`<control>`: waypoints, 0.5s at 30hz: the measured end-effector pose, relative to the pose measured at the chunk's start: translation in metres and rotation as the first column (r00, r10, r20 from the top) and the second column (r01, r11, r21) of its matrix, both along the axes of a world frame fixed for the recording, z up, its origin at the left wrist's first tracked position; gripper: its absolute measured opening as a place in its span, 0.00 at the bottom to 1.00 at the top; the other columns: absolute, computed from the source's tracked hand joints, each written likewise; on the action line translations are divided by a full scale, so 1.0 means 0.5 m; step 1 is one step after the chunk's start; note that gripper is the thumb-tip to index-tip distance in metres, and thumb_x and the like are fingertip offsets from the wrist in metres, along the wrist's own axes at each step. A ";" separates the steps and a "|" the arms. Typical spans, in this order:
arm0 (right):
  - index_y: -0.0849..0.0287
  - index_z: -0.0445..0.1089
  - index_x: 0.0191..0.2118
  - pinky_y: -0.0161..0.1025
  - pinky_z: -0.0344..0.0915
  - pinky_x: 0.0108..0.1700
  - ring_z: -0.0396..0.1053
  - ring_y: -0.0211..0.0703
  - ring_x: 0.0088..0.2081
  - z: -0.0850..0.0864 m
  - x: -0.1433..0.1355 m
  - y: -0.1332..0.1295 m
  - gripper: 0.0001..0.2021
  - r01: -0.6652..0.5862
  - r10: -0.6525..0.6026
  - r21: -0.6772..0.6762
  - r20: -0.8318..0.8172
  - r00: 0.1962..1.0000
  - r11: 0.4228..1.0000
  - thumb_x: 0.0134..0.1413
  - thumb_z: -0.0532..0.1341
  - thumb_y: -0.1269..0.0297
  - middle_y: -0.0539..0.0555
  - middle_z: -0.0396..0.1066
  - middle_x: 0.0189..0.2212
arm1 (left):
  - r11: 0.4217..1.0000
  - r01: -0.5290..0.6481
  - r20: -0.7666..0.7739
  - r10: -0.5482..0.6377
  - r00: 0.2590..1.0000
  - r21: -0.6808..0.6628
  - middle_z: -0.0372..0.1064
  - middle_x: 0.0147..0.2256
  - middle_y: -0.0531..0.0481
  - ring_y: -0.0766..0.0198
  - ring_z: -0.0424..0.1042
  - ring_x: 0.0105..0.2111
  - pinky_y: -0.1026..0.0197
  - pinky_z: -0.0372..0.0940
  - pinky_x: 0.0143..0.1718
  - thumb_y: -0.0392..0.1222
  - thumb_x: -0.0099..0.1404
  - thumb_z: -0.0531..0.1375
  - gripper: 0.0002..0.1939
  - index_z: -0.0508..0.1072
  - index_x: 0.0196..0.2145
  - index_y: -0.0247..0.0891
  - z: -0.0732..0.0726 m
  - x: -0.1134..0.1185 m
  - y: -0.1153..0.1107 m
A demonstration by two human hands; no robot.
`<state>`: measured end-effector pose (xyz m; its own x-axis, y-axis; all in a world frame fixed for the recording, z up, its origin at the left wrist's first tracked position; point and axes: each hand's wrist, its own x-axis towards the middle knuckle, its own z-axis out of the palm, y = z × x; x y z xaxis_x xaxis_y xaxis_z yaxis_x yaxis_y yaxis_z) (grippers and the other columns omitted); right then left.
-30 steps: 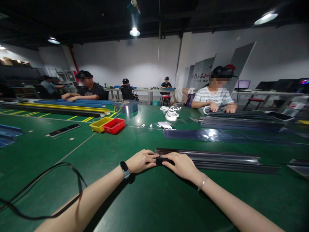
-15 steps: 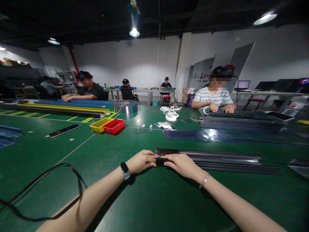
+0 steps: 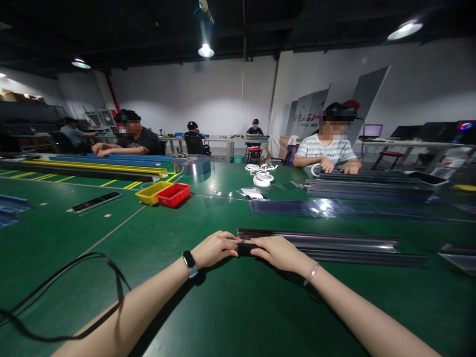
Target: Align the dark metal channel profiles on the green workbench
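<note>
A long black channel profile (image 3: 345, 244) with a shiny inner trough lies on the green table in front of me, stretching off to the right. At its left end, the bent fingers of my left hand (image 3: 215, 249) press closed against the tip. My right hand (image 3: 277, 252) lies over the near rail just beside that end, with thumb and fingers closed around it. The fingertips of both hands almost meet there. Whatever small part may be under them is hidden.
Beyond the profile lies a clear plastic strip (image 3: 290, 207). Yellow (image 3: 148, 194) and red bins (image 3: 173, 196), a phone (image 3: 97, 202) and white coils (image 3: 263, 179) are farther out. A black cable (image 3: 119, 282) hangs over my left forearm. A co-worker (image 3: 327, 146) handles profiles across the table.
The whole view has shifted slightly. Both hands stay at the left end of the profile, with no clear change of grip.
</note>
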<state>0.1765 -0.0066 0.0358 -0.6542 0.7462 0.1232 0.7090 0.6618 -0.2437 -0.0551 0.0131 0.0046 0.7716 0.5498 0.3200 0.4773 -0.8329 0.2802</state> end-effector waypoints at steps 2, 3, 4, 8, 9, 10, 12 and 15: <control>0.50 0.63 0.47 0.39 0.57 0.45 0.64 0.43 0.44 -0.009 -0.004 -0.004 0.19 0.049 -0.048 0.040 -0.019 0.999 0.998 0.54 0.46 0.52 0.50 0.68 0.43 | 1.000 -0.003 0.003 0.003 1.000 0.001 0.66 0.44 0.54 0.65 0.60 0.46 0.61 0.54 0.48 0.46 0.62 0.50 0.12 0.71 0.37 0.44 -0.001 0.001 0.001; 0.50 0.63 0.47 0.39 0.57 0.45 0.64 0.43 0.43 -0.013 -0.006 -0.008 0.19 0.087 -0.085 0.069 -0.035 0.996 0.994 0.54 0.46 0.51 0.51 0.68 0.42 | 1.000 -0.005 0.007 0.005 1.000 0.000 0.66 0.44 0.53 0.65 0.61 0.46 0.61 0.54 0.48 0.47 0.62 0.50 0.12 0.71 0.37 0.43 0.000 0.002 0.001; 0.51 0.64 0.46 0.38 0.57 0.45 0.64 0.42 0.43 -0.017 -0.009 -0.011 0.19 0.125 -0.121 0.097 -0.051 0.991 0.987 0.53 0.47 0.50 0.51 0.68 0.42 | 1.000 -0.006 0.010 0.006 1.000 -0.001 0.66 0.44 0.53 0.65 0.61 0.46 0.61 0.54 0.48 0.47 0.61 0.51 0.12 0.70 0.38 0.43 0.002 0.002 -0.001; 0.53 0.65 0.44 0.38 0.58 0.44 0.64 0.42 0.42 -0.019 -0.019 -0.021 0.20 0.177 -0.170 0.140 -0.064 0.983 0.974 0.50 0.49 0.48 0.53 0.68 0.40 | 0.999 -0.042 0.033 0.042 0.999 -0.018 0.65 0.44 0.50 0.64 0.61 0.45 0.60 0.55 0.47 0.47 0.61 0.51 0.16 0.66 0.45 0.42 0.019 0.004 -0.012; 0.53 0.64 0.44 0.38 0.58 0.44 0.64 0.42 0.41 -0.017 -0.020 -0.021 0.20 0.172 -0.166 0.137 -0.057 0.985 0.976 0.50 0.50 0.48 0.53 0.68 0.39 | 0.998 -0.058 0.040 0.059 0.997 -0.022 0.65 0.44 0.50 0.64 0.62 0.44 0.61 0.56 0.46 0.47 0.61 0.51 0.17 0.64 0.47 0.42 0.024 0.004 -0.015; 0.54 0.64 0.44 0.38 0.58 0.44 0.64 0.42 0.41 -0.014 -0.021 -0.022 0.20 0.169 -0.163 0.132 -0.050 0.985 0.977 0.49 0.50 0.48 0.53 0.67 0.39 | 0.998 -0.065 0.042 0.066 0.997 -0.022 0.64 0.45 0.50 0.65 0.62 0.44 0.61 0.56 0.46 0.47 0.61 0.50 0.18 0.63 0.48 0.42 0.028 0.005 -0.018; 0.54 0.64 0.44 0.38 0.57 0.44 0.64 0.43 0.42 -0.007 -0.020 -0.023 0.20 0.158 -0.155 0.117 -0.037 0.987 0.980 0.49 0.50 0.49 0.54 0.67 0.39 | 0.999 -0.051 0.028 0.051 0.998 -0.008 0.64 0.46 0.51 0.65 0.61 0.44 0.60 0.56 0.46 0.46 0.63 0.48 0.16 0.64 0.47 0.43 0.033 0.005 -0.021; 0.53 0.63 0.45 0.39 0.57 0.44 0.64 0.43 0.42 -0.001 -0.020 -0.025 0.20 0.155 -0.152 0.089 -0.046 0.987 0.984 0.49 0.51 0.50 0.54 0.67 0.39 | 0.999 -0.024 -0.006 0.024 1.000 0.036 0.65 0.45 0.51 0.64 0.60 0.44 0.59 0.54 0.47 0.45 0.63 0.47 0.14 0.68 0.42 0.42 0.037 0.011 -0.021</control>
<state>0.1667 -0.0192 0.0354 -0.5261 0.8216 0.2193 0.7950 0.5668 -0.2160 -0.0494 0.0027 0.0229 0.7605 0.5562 0.3351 0.4987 -0.8308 0.2471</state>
